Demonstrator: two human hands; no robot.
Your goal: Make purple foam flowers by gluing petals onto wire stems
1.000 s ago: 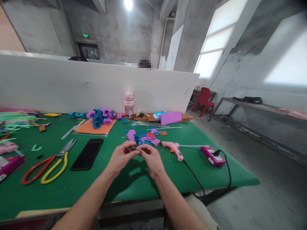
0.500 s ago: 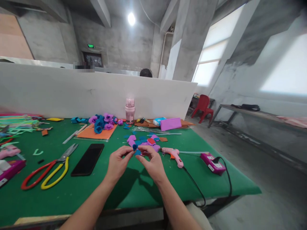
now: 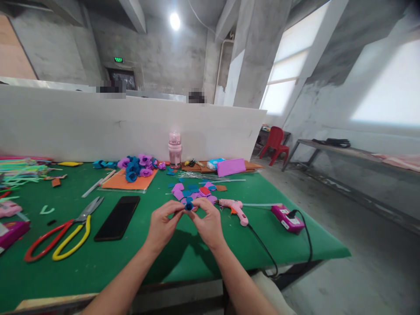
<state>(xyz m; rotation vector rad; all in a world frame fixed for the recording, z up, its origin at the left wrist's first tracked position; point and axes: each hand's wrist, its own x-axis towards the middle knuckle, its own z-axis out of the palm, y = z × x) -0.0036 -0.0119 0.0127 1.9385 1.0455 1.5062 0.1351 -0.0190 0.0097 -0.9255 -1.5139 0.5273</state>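
Between my two hands, above the green table, is a small rolled blue flower (image 3: 189, 206). My left hand (image 3: 163, 222) pinches its left side with thumb and fingers, and my right hand (image 3: 207, 221) pinches it from the right. Just beyond my fingers lie loose purple petals (image 3: 178, 187), along with blue ones and a red one (image 3: 205, 191). A pink glue gun (image 3: 234, 208) rests to the right of my right hand, its nozzle towards the petals. Finished blue and purple flowers (image 3: 133, 169) are heaped on an orange sheet (image 3: 114, 182) farther back.
Scissors (image 3: 72, 232) with red and yellow handles and a black phone (image 3: 118, 218) lie on the left. A purple power box (image 3: 288, 218) with a cable sits near the right edge. A pink bottle (image 3: 175, 149) stands before the white partition (image 3: 131, 127).
My hands have drawn closer together around the blue flower, whose rolled top now faces me more. The view has shifted slightly, so the table things appear a little farther left.
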